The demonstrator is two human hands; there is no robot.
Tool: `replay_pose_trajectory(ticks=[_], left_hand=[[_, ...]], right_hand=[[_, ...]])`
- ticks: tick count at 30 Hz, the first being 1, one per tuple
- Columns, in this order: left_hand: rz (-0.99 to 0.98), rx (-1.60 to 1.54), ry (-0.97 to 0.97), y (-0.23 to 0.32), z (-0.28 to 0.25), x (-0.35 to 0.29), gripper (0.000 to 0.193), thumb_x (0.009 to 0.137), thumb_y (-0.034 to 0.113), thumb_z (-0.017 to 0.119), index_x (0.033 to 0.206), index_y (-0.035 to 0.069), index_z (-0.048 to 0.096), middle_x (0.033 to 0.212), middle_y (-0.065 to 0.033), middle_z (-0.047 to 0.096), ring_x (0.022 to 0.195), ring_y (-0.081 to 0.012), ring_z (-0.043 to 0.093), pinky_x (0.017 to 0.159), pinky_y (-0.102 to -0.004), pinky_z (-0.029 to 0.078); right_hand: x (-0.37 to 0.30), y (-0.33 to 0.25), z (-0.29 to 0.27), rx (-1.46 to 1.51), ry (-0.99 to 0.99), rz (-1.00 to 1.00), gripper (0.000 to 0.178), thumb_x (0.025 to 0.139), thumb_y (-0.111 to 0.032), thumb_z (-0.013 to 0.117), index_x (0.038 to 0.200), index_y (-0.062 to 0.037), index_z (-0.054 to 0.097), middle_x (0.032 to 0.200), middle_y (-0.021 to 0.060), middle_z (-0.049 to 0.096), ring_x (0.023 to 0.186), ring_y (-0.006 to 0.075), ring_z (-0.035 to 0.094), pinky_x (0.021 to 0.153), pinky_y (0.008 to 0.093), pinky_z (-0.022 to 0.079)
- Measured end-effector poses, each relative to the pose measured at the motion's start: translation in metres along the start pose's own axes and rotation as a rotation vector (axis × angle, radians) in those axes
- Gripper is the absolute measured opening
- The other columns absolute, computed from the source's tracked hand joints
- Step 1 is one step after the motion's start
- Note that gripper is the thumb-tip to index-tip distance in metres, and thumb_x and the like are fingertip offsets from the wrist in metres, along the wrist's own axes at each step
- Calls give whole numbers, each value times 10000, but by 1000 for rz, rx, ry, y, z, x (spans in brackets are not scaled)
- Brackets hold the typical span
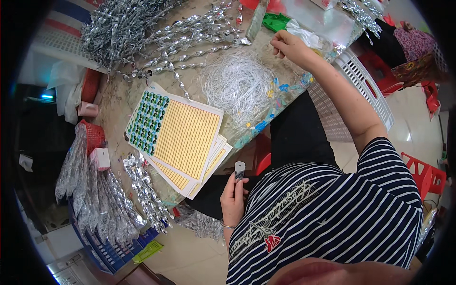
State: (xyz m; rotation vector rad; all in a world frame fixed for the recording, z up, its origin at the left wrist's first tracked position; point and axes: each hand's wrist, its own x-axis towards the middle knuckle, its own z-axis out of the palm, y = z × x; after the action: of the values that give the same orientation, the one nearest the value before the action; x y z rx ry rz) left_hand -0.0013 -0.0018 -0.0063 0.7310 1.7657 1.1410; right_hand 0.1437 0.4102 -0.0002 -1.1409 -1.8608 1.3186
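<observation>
My left hand, with a bangle at the wrist, is in front of my body past the table's near edge. Between its thumb and fingers is a small flat piece with a pale rounded top, a small hole and a dark lower part. My right hand is held over the table's right side, its fingers pinched together; whatever they hold is too small to make out. Near it lies a loose heap of thin white strings. Left of the heap are stacked yellow sticker sheets, the top one partly covered with green-blue round stickers.
Silver twisted foil strands and a big foil pile cover the far table. Bagged foil strands hang at the left edge beside a red basket. A white plastic crate and red stools stand right. Another person sits far right.
</observation>
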Motion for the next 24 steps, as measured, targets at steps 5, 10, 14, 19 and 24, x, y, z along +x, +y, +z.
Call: replay_pose_trajectory(ticks=[5, 10, 14, 19, 24], left_hand=[[37, 21, 7, -4, 0, -1, 340, 969, 128, 476, 1292, 25, 499, 980, -27, 657, 659, -37, 526, 561, -161, 411], [33, 37, 18, -9, 0, -4, 339, 969, 123, 477, 1293, 28, 499, 981, -29, 658, 659, -36, 525, 561, -164, 414], [36, 39, 19, -14, -1, -4, 341, 968, 123, 480, 1296, 30, 498, 980, -32, 658, 659, -39, 524, 569, -166, 416], [24, 29, 35, -13, -1, -3, 340, 965, 118, 487, 1293, 30, 501, 973, -33, 660, 661, -42, 525, 577, -169, 419], [15, 74, 10, -12, 1, -1, 336, 959, 102, 489, 1288, 31, 506, 965, -33, 663, 661, -43, 523, 585, -175, 427]], right_hand=[[-9, 4, -10, -155, -20, -59, 163, 937, -196, 533, 934, -33, 531, 720, 9, 563, 635, 76, 520, 572, 230, 436], [-22, 21, -14, -265, -16, -71, 154, 924, -175, 542, 911, -22, 540, 712, 11, 580, 634, 76, 528, 568, 238, 433], [-35, 25, -16, -358, -12, -48, 151, 914, -159, 552, 879, -13, 546, 710, 21, 602, 627, 85, 538, 569, 251, 434], [-40, 42, -19, -331, -21, -65, 149, 905, -160, 558, 883, -12, 558, 723, 54, 618, 623, 112, 549, 590, 271, 452], [-18, 36, -11, -484, 67, -191, 176, 883, -179, 572, 963, -24, 602, 796, 115, 614, 715, 213, 597, 667, 323, 480]])
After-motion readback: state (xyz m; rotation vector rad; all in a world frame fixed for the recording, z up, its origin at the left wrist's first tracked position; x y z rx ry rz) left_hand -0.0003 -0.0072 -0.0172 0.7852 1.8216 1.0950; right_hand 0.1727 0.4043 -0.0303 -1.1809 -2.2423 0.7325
